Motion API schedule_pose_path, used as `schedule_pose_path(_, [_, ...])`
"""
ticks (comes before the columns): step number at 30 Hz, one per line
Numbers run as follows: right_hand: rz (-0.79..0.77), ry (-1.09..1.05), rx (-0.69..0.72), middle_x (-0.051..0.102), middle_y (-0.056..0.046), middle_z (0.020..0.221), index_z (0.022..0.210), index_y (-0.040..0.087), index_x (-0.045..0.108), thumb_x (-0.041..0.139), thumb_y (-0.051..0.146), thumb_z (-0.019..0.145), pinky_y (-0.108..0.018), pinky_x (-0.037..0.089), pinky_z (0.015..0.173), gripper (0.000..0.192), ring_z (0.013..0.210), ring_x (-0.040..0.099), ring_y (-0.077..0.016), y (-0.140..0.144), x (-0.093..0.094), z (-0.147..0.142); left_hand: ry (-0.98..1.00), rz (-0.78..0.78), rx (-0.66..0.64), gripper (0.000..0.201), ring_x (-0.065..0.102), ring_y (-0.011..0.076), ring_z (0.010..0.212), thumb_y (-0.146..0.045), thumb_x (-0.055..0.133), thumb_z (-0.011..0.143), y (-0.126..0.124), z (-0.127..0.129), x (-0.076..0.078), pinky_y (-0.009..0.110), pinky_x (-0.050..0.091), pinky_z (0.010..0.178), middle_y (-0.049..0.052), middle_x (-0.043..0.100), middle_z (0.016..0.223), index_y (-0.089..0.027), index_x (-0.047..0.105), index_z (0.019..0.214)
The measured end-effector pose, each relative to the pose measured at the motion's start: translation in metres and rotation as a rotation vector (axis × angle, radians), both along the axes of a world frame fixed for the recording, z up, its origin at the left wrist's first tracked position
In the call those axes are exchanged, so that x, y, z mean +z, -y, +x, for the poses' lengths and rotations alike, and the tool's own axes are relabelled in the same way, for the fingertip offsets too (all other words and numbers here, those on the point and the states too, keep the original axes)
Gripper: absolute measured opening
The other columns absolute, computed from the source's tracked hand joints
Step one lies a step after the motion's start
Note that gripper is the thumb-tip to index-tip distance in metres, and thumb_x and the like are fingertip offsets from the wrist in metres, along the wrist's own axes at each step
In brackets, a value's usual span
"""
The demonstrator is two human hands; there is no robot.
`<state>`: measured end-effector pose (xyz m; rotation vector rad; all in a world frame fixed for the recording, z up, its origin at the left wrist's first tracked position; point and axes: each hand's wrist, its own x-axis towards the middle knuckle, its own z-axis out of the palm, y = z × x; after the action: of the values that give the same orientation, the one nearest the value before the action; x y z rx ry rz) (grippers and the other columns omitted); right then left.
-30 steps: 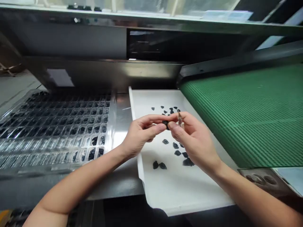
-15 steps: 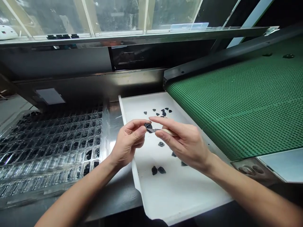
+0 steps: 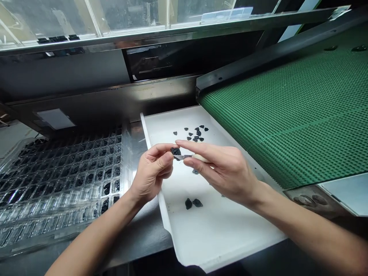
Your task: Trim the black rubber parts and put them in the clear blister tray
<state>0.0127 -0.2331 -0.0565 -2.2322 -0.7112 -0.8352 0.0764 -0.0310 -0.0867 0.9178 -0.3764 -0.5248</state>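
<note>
Left hand [image 3: 152, 170] pinches black part [image 3: 176, 151]; right hand [image 3: 230, 174] grips knife [image 3: 188, 156] just beside pinch. Looks light, stiff; best held edgewise.

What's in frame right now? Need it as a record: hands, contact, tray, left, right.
Left hand: pinches a small black rounded part
Right hand: holds a small metal-bladed, pale-handled knife
Contact: blade lies at the part; whether it touches is unclear
Tray: white shallow tray beneath both hands, bearing loose small black parts, several clustered toward the far end
Left of tray: clear plastic compartment trays, many compartments holding black parts
Right of tray: green textured belt
</note>
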Motion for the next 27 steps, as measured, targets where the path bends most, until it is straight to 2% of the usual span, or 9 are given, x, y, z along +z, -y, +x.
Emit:
schedule_pose_path(4, [-0.012, 0.026, -0.010, 0.078, -0.008, 0.126, 0.141, 0.005, 0.072, 0.072, 0.018, 0.109, -0.030, 0.061, 0.082, 0.035, 0.098, 0.079, -0.0149, -0.0001, 0.0011, -0.0002, -0.003, -0.002, 0.003, 0.023, 0.019, 0.0032, 0.055, -0.041, 0.093, 0.090, -0.0021, 0.0007, -0.0006, 0.016, 0.021, 0.052, -0.007, 0.027, 0.060, -0.024, 0.086, 0.105])
schedule_pose_path(6, [-0.009, 0.025, -0.005, 0.077, -0.009, 0.129, 0.142, 0.005, 0.071, 0.072, 0.019, 0.109, -0.030, 0.062, 0.084, 0.035, 0.098, 0.079, -0.0148, 0.0001, 0.0016, -0.0002, -0.015, 0.004, 0.003, 0.024, 0.020, 0.0030, 0.055, -0.041, 0.093, 0.090, -0.0027, 0.0012, -0.0005, 0.016, 0.022, 0.052, -0.007, 0.030, 0.061, -0.023, 0.085, 0.105])
schedule_pose_path(10, [-0.004, 0.010, -0.003, 0.075, -0.009, 0.134, 0.139, 0.006, 0.072, 0.071, 0.018, 0.110, -0.031, 0.064, 0.096, 0.032, 0.113, 0.079, -0.0174, 0.0010, 0.0014, -0.0001, -0.029, 0.021, 0.004, 0.027, 0.021, 0.0023, 0.054, -0.042, 0.096, 0.087, -0.0023, 0.0011, 0.0000, 0.015, 0.021, 0.051, -0.006, 0.032, 0.062, -0.022, 0.085, 0.101])
schedule_pose_path(13, [0.007, 0.027, -0.005, 0.078, -0.009, 0.127, 0.132, 0.006, 0.076, 0.071, 0.016, 0.109, -0.029, 0.065, 0.092, 0.026, 0.110, 0.079, -0.0174, 0.0012, 0.0007, 0.0001, -0.017, 0.033, 0.003, 0.027, 0.023, 0.0014, 0.054, -0.043, 0.096, 0.086, -0.0016, 0.0000, 0.0000, 0.015, 0.021, 0.051, -0.005, 0.038, 0.064, -0.021, 0.086, 0.099])
schedule_pose_path(17, [0.012, -0.001, -0.007, 0.076, -0.011, 0.131, 0.136, 0.004, 0.075, 0.071, 0.018, 0.109, -0.029, 0.065, 0.090, 0.031, 0.103, 0.080, -0.0159, 0.0003, 0.0006, -0.0007, -0.023, 0.024, 0.004, 0.027, 0.020, 0.0023, 0.054, -0.043, 0.095, 0.088, -0.0014, -0.0010, -0.0003, 0.015, 0.021, 0.051, -0.007, 0.030, 0.060, -0.021, 0.085, 0.101])
schedule_pose_path(20, [0.002, -0.024, 0.001, 0.074, -0.012, 0.136, 0.141, 0.003, 0.072, 0.070, 0.020, 0.110, -0.027, 0.064, 0.093, 0.035, 0.103, 0.080, -0.0148, -0.0003, 0.0011, -0.0020, -0.027, 0.020, 0.012, 0.029, 0.019, 0.0026, 0.054, -0.042, 0.095, 0.088, -0.0011, -0.0004, -0.0003, 0.015, 0.022, 0.052, -0.007, 0.030, 0.060, -0.020, 0.084, 0.101])
schedule_pose_path(24, [-0.016, -0.008, 0.005, 0.074, -0.012, 0.136, 0.142, 0.003, 0.071, 0.071, 0.019, 0.110, -0.023, 0.062, 0.087, 0.037, 0.102, 0.080, -0.0132, -0.0004, 0.0017, -0.0026, -0.024, 0.013, 0.011, 0.028, 0.020, 0.0026, 0.054, -0.041, 0.095, 0.088, -0.0007, 0.0007, -0.0004, 0.015, 0.021, 0.051, -0.007, 0.031, 0.060, -0.019, 0.084, 0.102])
schedule_pose_path(27, [-0.021, -0.001, 0.001, 0.075, -0.012, 0.135, 0.141, 0.002, 0.072, 0.071, 0.019, 0.109, -0.023, 0.060, 0.084, 0.036, 0.094, 0.079, -0.0111, 0.0002, 0.0009, -0.0023, -0.021, 0.007, 0.005, 0.026, 0.021, 0.0023, 0.054, -0.041, 0.094, 0.089, -0.0008, 0.0014, -0.0008, 0.015, 0.022, 0.051, -0.007, 0.030, 0.060, -0.020, 0.084, 0.102])
